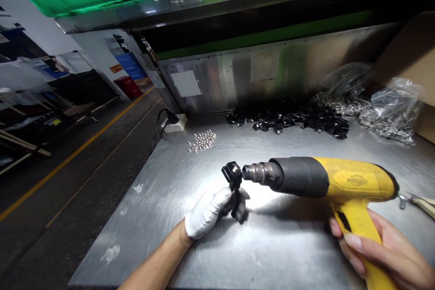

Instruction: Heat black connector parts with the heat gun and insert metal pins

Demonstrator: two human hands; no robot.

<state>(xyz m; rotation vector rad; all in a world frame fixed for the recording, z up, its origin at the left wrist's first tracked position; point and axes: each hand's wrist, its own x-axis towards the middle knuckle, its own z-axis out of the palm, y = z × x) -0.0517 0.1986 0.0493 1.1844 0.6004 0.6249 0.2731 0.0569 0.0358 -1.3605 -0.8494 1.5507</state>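
A white glove covers my left hand [212, 210], which is closed around a small black part [232, 173] with a square head and a shiny metal piece in its top. My bare right hand [380, 244] grips the handle of a yellow heat gun [353, 179] with a dark grey collar. Its stepped metal nozzle [260, 172] points left, with the tip right beside the head of the black part. Whether the two touch, I cannot tell. The glove hides the lower end of the black part.
Small shiny metal pieces [203, 139] lie grouped on the steel table [142, 217]. Behind are a heap of black parts [299, 120], clear bags of metal pieces [390, 115] and a cardboard box [406, 59]. A power strip [176, 123] with a black plug sits at the left edge.
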